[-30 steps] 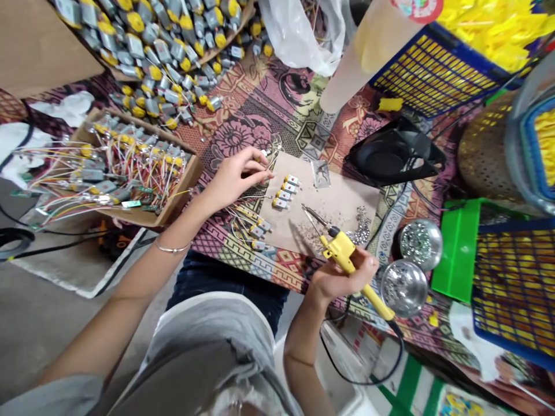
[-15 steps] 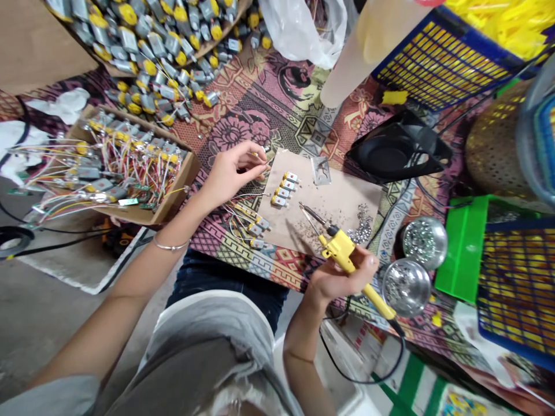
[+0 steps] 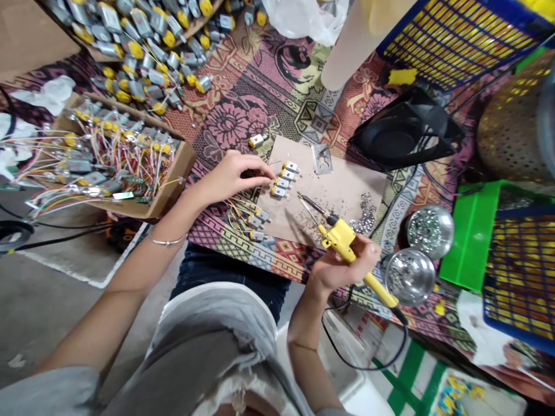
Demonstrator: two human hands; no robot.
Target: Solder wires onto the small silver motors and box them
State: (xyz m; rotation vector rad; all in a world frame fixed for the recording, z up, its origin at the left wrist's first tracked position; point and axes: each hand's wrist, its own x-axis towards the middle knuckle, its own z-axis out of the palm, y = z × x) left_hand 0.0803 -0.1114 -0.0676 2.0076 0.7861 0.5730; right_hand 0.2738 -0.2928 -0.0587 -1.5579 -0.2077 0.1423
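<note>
Covering table, patterned cloth (image 3: 243,124)

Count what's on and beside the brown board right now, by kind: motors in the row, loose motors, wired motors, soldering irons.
Motors in the row at the left hand: 4
Loose motor off the board: 1
Wired motors at the board's edge: 3
Soldering iron in the right hand: 1
Total: 9
</note>
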